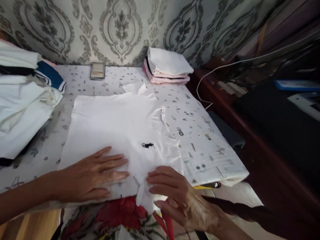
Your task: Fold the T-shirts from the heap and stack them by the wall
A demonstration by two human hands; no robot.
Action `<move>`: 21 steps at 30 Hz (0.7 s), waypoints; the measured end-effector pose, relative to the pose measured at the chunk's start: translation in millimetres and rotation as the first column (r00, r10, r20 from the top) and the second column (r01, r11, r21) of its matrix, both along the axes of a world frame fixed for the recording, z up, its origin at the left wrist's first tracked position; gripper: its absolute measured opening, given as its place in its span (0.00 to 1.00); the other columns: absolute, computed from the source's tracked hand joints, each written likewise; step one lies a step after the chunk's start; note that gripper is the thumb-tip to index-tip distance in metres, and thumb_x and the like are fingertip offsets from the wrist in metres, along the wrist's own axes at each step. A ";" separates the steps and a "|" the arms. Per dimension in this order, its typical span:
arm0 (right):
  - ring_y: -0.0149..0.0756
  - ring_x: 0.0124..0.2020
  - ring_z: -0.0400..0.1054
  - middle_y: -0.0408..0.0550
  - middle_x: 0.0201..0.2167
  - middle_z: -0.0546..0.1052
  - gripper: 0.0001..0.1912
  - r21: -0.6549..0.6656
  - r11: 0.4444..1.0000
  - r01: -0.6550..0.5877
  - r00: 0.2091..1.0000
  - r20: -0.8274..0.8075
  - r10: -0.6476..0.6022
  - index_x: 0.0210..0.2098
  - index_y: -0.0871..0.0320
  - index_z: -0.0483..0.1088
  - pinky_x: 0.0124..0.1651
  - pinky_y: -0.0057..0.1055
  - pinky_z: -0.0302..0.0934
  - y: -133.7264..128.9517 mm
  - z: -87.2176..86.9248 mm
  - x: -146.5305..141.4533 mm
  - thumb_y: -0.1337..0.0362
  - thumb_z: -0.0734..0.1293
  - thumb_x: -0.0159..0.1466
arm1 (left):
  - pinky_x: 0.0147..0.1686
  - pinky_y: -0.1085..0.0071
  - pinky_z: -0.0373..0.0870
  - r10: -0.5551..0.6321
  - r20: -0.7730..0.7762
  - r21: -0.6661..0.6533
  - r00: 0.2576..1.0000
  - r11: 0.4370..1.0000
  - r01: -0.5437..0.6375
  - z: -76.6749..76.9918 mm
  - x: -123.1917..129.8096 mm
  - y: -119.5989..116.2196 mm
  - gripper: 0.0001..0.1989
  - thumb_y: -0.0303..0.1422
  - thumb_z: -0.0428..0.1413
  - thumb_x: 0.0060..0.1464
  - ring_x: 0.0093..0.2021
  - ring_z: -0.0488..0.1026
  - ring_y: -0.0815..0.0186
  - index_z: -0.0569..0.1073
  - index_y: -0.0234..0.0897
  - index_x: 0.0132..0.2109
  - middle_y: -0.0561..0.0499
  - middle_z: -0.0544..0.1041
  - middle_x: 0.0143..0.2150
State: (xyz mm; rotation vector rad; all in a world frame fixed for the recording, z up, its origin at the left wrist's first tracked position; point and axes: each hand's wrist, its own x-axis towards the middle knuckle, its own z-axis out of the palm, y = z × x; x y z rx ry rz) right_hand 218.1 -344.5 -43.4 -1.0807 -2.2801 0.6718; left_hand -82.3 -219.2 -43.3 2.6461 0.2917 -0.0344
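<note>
A white shirt [107,119] with a small dark emblem lies spread sideways on the patterned table cover [197,137], its collar toward the right. My left hand [89,177] rests flat on the shirt's near edge, fingers spread and pointing right. On the shirt's near right part, by the sleeve, lies my right hand [173,195], its fingers slightly bent and apart, pointing left. Neither hand grips the cloth visibly.
A heap of clothes [17,105] fills the left side. Folded white and pink clothes [168,67] are stacked at the back, near the patterned wall [120,24]. At right, a dark red wooden edge [257,150] and a white cable [236,62].
</note>
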 end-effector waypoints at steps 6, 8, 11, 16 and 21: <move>0.37 0.38 0.75 0.49 0.34 0.81 0.14 0.100 0.971 0.216 0.976 -0.047 -0.212 0.36 0.56 0.76 0.46 0.38 0.70 83.4 0.3 -10.5 0.63 0.60 0.71 | 0.73 0.49 0.38 -0.038 0.010 -0.072 0.999 0.997 0.039 -1.1 53.4 6.0 0.40 0.53 0.49 0.64 0.75 0.47 0.52 0.52 0.33 0.74 0.36 0.50 0.75; 0.37 0.36 0.74 0.47 0.33 0.80 0.13 0.035 0.941 0.335 0.938 -0.104 -0.330 0.34 0.56 0.75 0.43 0.35 0.69 118.7 -0.9 -3.8 0.62 0.61 0.70 | 0.74 0.53 0.40 -0.161 0.021 -0.213 0.987 0.964 0.162 10.0 54.2 4.4 0.35 0.48 0.49 0.66 0.74 0.50 0.54 0.55 0.37 0.73 0.41 0.54 0.74; 0.36 0.36 0.75 0.46 0.32 0.80 0.09 -0.162 0.862 0.481 0.836 -0.213 -0.507 0.33 0.57 0.75 0.41 0.32 0.69 184.0 2.5 11.7 0.64 0.64 0.67 | 0.69 0.62 0.58 -0.106 0.043 -0.398 0.993 0.910 0.114 25.7 43.6 22.0 0.24 0.45 0.47 0.67 0.66 0.67 0.60 0.69 0.43 0.65 0.48 0.71 0.66; 0.30 0.24 0.72 0.40 0.24 0.75 0.06 -0.534 0.542 0.649 0.566 -0.138 -0.813 0.40 0.59 0.73 0.30 0.25 0.68 302.6 17.8 22.7 0.70 0.71 0.62 | 0.60 0.57 0.69 0.578 0.153 -0.077 0.802 0.816 -0.573 16.6 13.4 129.4 0.22 0.42 0.43 0.66 0.58 0.74 0.56 0.76 0.39 0.55 0.43 0.78 0.57; 0.32 0.27 0.73 0.45 0.31 0.76 0.14 -0.644 0.400 0.652 0.513 -0.014 -0.858 0.48 0.65 0.70 0.30 0.29 0.70 370.5 19.5 8.3 0.67 0.72 0.64 | 0.53 0.58 0.71 0.814 0.057 0.367 0.578 0.522 -0.770 -3.9 -22.1 215.8 0.20 0.36 0.49 0.56 0.55 0.74 0.52 0.75 0.36 0.51 0.39 0.78 0.53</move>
